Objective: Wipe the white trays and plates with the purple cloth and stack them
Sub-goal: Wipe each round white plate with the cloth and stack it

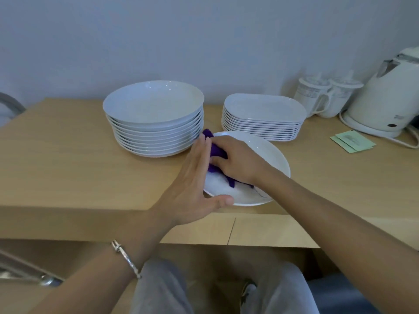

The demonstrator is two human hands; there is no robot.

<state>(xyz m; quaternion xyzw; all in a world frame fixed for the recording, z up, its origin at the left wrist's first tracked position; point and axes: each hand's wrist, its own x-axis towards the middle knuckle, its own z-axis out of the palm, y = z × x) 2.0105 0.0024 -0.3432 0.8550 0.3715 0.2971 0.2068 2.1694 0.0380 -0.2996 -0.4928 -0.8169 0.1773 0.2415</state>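
One white round plate (272,159) lies on the wooden table (68,155) near its front edge. My right hand (235,158) grips the purple cloth (216,152) and presses it onto the plate's left part. My left hand (195,177) rests against the plate's left rim with straight fingers, thumb at the near rim. Behind the plate on the left stands a tall stack of round white plates (156,118). A lower stack of oblong white trays (263,116) stands behind on the right.
Two white lidded mugs (322,96) and a white electric kettle (385,96) stand at the back right by the wall. Green paper sachets (351,141) lie in front of the kettle. My knees show below the table edge.
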